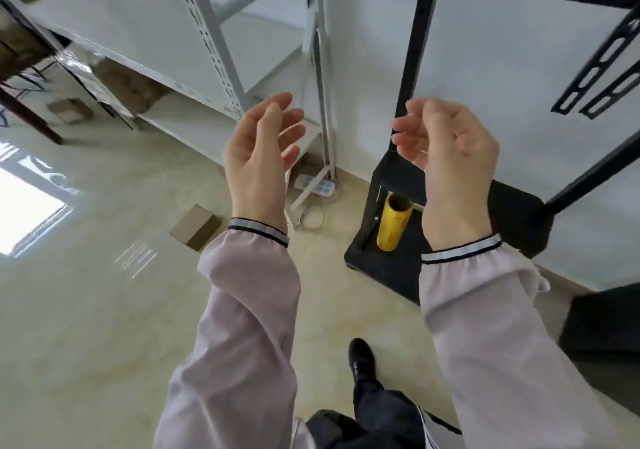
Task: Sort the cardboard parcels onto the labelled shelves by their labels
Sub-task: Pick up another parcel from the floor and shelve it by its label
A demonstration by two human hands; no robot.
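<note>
My left hand point(258, 157) and my right hand point(446, 157) are both raised in front of me, palms facing each other, fingers loosely curled and apart, holding nothing. A small cardboard parcel point(195, 227) lies on the shiny floor below my left wrist. Behind the hands stands a white metal shelf unit point(138, 33) with bare white boards. Another small cardboard box point(69, 111) lies on the floor at the far left, and a larger brown box point(130, 86) sits under the white shelf. No labels are readable.
A black metal rack point(415, 67) stands at right, with a yellow roll point(394, 223) on its bottom board. A white power strip point(315, 185) with cable lies by the wall. A dark wooden table leg point(31, 116) is at left. My dark shoe point(362, 358) is below.
</note>
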